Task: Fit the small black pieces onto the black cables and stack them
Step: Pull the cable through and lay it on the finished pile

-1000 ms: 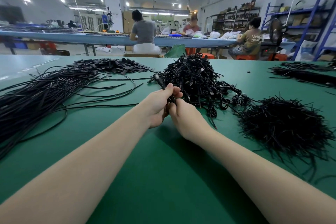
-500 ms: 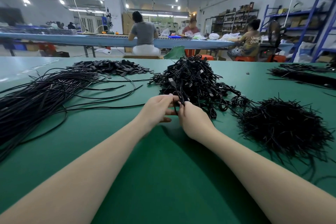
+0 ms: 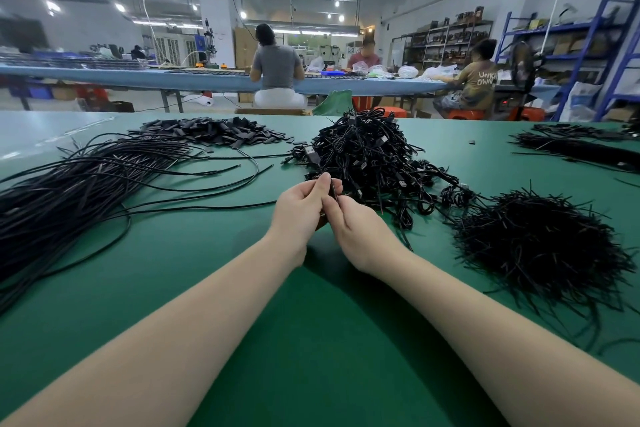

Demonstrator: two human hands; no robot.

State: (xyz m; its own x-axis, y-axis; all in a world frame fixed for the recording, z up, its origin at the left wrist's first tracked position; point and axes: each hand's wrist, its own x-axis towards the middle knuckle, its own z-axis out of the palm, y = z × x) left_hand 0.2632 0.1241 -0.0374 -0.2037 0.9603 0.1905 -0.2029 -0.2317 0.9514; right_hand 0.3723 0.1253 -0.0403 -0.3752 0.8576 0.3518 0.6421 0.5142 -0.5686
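Fingers (image 3: 323,184) of the left hand (image 3: 298,215) are curling around a thin black cable (image 3: 333,188), pinching it at the thumb tip, while the right hand (image 3: 360,232) is closing on the same cable just beside it; whether a small piece is already on it I cannot tell, since the hands are hiding the join. Compared with half a second ago, both hands are sitting nearer to the person and the cable end is now standing upright between them, which suggests one fitting is finishing or a new one starting. Going left to right across the green desk (image 3: 214,288): long loose cables (image 3: 69,191) are fanning out at the left, flat small black pieces (image 3: 211,130) are lying far left of centre, the tangled cable stack (image 3: 370,152) is rising just beyond the hands, and a bristly heap of short black strands (image 3: 540,246) is spreading at the right.
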